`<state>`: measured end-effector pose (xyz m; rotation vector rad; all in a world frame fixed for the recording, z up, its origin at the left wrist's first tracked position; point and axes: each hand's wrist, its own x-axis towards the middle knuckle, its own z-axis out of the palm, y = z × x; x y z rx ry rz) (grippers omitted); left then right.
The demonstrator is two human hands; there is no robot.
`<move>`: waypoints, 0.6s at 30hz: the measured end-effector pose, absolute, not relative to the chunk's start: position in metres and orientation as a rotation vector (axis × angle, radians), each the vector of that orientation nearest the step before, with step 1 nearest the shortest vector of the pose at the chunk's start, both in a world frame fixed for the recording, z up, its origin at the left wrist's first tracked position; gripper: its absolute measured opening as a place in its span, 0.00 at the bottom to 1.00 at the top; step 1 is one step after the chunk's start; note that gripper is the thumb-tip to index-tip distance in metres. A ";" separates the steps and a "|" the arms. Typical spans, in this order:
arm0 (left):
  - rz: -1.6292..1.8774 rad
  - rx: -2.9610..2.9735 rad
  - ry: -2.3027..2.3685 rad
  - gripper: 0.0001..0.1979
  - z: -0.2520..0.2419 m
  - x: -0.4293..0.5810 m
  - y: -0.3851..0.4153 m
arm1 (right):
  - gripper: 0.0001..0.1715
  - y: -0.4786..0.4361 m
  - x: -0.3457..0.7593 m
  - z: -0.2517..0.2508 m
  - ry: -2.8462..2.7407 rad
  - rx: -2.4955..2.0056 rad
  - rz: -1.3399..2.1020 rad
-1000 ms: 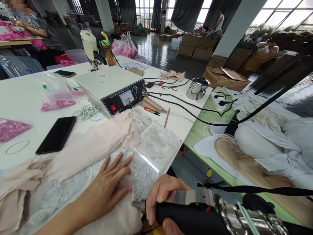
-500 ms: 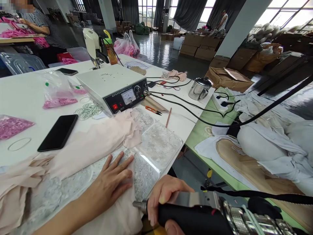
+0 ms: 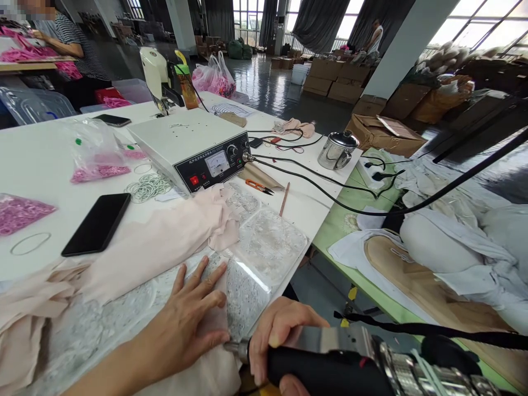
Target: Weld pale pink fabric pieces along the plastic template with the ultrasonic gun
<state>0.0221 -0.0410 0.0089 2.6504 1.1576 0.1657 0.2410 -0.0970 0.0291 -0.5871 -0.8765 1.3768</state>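
My left hand [image 3: 187, 313] lies flat with fingers spread on a pale pink piece of fabric [image 3: 216, 366], which rests on a clear textured mat [image 3: 243, 297]. Its thumb reaches close beside the metal tip of a handheld ultrasonic welder [image 3: 330, 366]. My right hand [image 3: 280, 335] is wrapped round the welder's black grip near the tip, at the table's front edge. The tip meets the fabric's edge; whether it presses on it I cannot tell. Above my left hand, another pale pink fabric piece [image 3: 165, 236] lies stretched across the mat.
A control box [image 3: 214, 159] with a dial stands behind, its black cable [image 3: 313, 179] arching right. Orange thread snips [image 3: 258, 187], a pencil [image 3: 284, 199], a phone [image 3: 97, 224] and a metal mug [image 3: 338, 148] lie about. Right is a green table [image 3: 350, 242] heaped with padded garments.
My left thumb has moved down and right, closer to the welder's tip, and the hand has shifted slightly. My right hand and the welder have barely moved.
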 end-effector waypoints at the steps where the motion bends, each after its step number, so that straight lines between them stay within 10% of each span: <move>1: 0.163 2.644 1.160 0.13 0.010 0.023 -0.042 | 0.14 -0.097 0.240 0.029 -0.839 -0.574 1.382; 18: 0.199 2.604 1.176 0.11 0.007 0.025 -0.045 | 0.13 -0.093 0.252 0.016 -0.993 -0.572 1.309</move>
